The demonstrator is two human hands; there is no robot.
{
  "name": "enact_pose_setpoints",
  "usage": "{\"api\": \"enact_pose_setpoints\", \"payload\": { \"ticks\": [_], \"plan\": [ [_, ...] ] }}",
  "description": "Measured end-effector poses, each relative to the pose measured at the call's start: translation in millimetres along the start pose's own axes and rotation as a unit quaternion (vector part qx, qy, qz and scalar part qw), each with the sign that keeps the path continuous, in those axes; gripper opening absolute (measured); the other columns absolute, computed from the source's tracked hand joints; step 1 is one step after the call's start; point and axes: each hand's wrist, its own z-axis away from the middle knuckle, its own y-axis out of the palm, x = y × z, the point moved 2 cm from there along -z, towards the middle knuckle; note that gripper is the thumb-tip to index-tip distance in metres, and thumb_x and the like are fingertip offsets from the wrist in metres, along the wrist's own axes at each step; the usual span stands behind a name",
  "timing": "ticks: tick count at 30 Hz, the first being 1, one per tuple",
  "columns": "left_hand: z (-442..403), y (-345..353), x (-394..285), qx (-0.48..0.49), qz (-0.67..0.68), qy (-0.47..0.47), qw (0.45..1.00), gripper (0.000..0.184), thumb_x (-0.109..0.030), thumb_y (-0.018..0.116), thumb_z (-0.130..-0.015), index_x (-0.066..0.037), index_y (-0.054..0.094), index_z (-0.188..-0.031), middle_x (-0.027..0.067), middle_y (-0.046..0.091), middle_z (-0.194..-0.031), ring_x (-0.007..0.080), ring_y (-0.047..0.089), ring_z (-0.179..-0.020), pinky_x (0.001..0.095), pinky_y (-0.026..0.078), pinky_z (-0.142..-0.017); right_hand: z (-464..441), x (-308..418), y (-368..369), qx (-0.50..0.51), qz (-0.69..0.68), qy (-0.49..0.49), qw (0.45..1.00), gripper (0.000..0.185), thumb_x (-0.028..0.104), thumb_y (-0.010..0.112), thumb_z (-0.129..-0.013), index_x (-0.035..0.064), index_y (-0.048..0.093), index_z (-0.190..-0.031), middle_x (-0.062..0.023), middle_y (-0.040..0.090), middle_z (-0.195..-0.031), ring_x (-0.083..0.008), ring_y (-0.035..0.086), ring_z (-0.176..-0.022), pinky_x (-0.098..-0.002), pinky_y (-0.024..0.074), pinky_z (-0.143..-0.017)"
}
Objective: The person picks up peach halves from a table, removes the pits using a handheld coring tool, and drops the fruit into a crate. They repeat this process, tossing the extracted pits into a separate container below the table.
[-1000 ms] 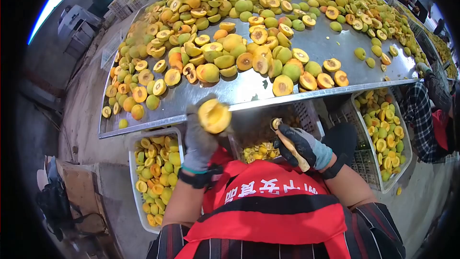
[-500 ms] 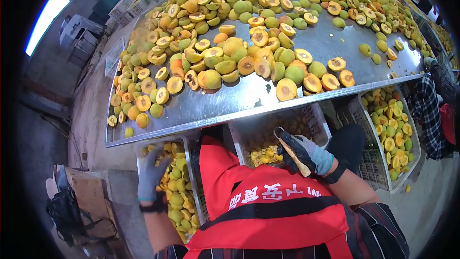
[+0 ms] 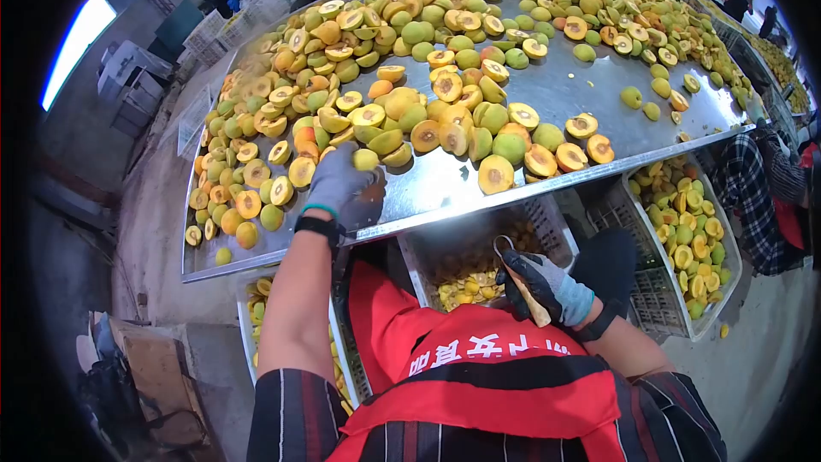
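My left hand (image 3: 340, 181), in a grey glove, is over the near edge of the metal table (image 3: 410, 197). Its fingers are closed around a yellow-green peach half (image 3: 366, 160), though the fingertips are partly hidden. More halved peaches (image 3: 428, 136) lie just beyond it. My right hand (image 3: 547, 285), gloved in grey and black, is low in front of my red apron. It grips a pitting knife (image 3: 528, 291) with a wooden handle and a curved metal loop at its end. Below that loop is a crate (image 3: 414, 261) holding yellow pieces.
Peach halves fill a crate (image 3: 637, 244) on the right and another crate (image 3: 245, 329) on the left, partly behind my left arm. Heaps of halved peaches cover much of the table. Other people work at the far side and the right. A cardboard box (image 3: 154, 368) stands lower left.
My left hand has risen from above the left crate onto the table, closing on a peach half. The right hand stays in front of the apron with the pitting knife. The view has shifted slightly.
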Motion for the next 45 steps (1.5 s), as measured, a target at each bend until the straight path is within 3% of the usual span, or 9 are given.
{"api": "enact_pose_setpoints", "payload": {
  "ticks": [2, 3, 5, 11, 13, 25, 28, 36, 45],
  "plan": [
    [18.4, 0.1, 13.1, 0.013, 0.403, -0.035, 0.914, 0.048, -0.031, 0.066, -0.075, -0.007, 0.051, -0.113, 0.014, 0.061, -0.101, 0.0285, 0.06, -0.093, 0.038, 0.051, -0.077, -3.0, 0.7, -1.0, 0.018, 0.009, -0.017, 1.0, 0.042, 0.045, 0.047, -0.09, 0.0032, 0.053, -0.089, -0.0068, 0.051, -0.057, -0.0169, 0.051, -0.044, -0.0282, 0.0422, -0.039],
    [32.3, 1.8, 19.0, 0.013, 0.709, -0.052, 0.704, 0.047, -0.035, 0.063, -0.079, -0.005, 0.05, -0.114, 0.0142, 0.061, -0.099, 0.0283, 0.061, -0.092, 0.0374, 0.053, -0.075, -6.0, 2.4, 0.0, 0.033, 0.022, -0.034, 0.999, 0.041, 0.044, 0.047, -0.09, 0.0033, 0.053, -0.09, -0.006, 0.05, -0.058, -0.0164, 0.05, -0.044, -0.028, 0.0423, -0.039],
    [72.0, -7.7, -0.1, 0.127, 0.865, -0.043, 0.484, 0.049, -0.042, 0.056, -0.085, -0.003, 0.049, -0.114, 0.0168, 0.06, -0.1, 0.0299, 0.06, -0.093, 0.0379, 0.055, -0.073, -9.4, 13.5, 7.1, 0.061, 0.038, -0.071, 0.995, 0.038, 0.042, 0.047, -0.09, 0.004, 0.053, -0.09, -0.0034, 0.049, -0.059, -0.0123, 0.049, -0.047, -0.0245, 0.0417, -0.041],
    [124.4, 14.7, -67.3, 0.166, 0.953, 0.035, 0.25, 0.068, -0.056, 0.046, -0.085, 0.002, 0.042, -0.12, 0.0254, 0.05, -0.115, 0.0396, 0.055, -0.101, 0.0468, 0.054, -0.077, 4.7, 68.2, 59.3, 0.023, 0.282, -0.229, 0.931, 0.032, 0.029, 0.054, -0.088, 0.0048, 0.051, -0.109, -0.0095, 0.058, -0.073, -0.0167, 0.059, -0.061, -0.0299, 0.0465, -0.05],
    [132.2, 30.0, -77.5, 0.152, 0.936, -0.015, 0.317, 0.059, -0.053, 0.044, -0.087, -0.003, 0.045, -0.12, 0.0182, 0.054, -0.112, 0.0318, 0.058, -0.097, 0.044, 0.055, -0.071, 2.5, 69.7, 65.4, -0.078, 0.492, -0.404, 0.767, 0.033, 0.034, 0.054, -0.086, 0.0057, 0.052, -0.103, -0.0169, 0.06, -0.077, -0.0302, 0.061, -0.066, -0.0392, 0.0479, -0.058],
    [157.7, 13.9, -99.1, 0.114, 0.867, 0.048, 0.482, 0.047, -0.038, 0.04, -0.094, -0.003, 0.04, -0.125, 0.0131, 0.051, -0.115, 0.0211, 0.052, -0.105, 0.0297, 0.049, -0.082, -5.7, 48.0, 67.1, -0.121, 0.543, -0.308, 0.772, 0.037, 0.035, 0.054, -0.082, -0.0001, 0.048, -0.094, -0.0216, 0.059, -0.072, -0.0382, 0.059, -0.068, -0.0448, 0.0465, -0.06],
    [160.6, 8.3, -107.1, 0.044, 0.814, 0.017, 0.579, 0.057, -0.049, 0.035, -0.093, -0.003, 0.042, -0.125, 0.0108, 0.057, -0.101, 0.0137, 0.06, -0.069, 0.0168, 0.046, -0.045, -5.1, 44.0, 70.8, -0.131, 0.545, -0.282, 0.779, 0.035, 0.033, 0.055, -0.082, 0.0002, 0.047, -0.09, -0.0215, 0.058, -0.071, -0.0385, 0.059, -0.068, -0.0452, 0.0462, -0.06],
    [154.7, 31.6, -106.1, -0.104, 0.717, 0.061, 0.687, 0.053, -0.046, 0.03, -0.095, -0.002, 0.046, -0.119, 0.011, 0.057, -0.101, 0.0185, 0.056, -0.093, 0.0305, 0.045, -0.084, -13.7, 26.5, 77.1, -0.087, 0.451, -0.396, 0.795, 0.029, 0.024, 0.056, -0.082, 0.0002, 0.048, -0.096, -0.0196, 0.057, -0.075, -0.0376, 0.059, -0.068, -0.0429, 0.0462, -0.058],
    [145.6, 13.6, -89.4, -0.087, 0.342, 0.26, 0.899, 0.04, -0.032, 0.042, -0.093, 0.002, 0.058, -0.106, 0.0114, 0.061, -0.097, 0.0166, 0.058, -0.089, 0.0283, 0.046, -0.08, -19.3, 16.2, 65.3, 0.056, 0.562, -0.273, 0.779, 0.023, 0.022, 0.054, -0.083, 0.0038, 0.053, -0.098, -0.0176, 0.054, -0.08, -0.0313, 0.058, -0.074, -0.0389, 0.0473, -0.067]
  ]
}}
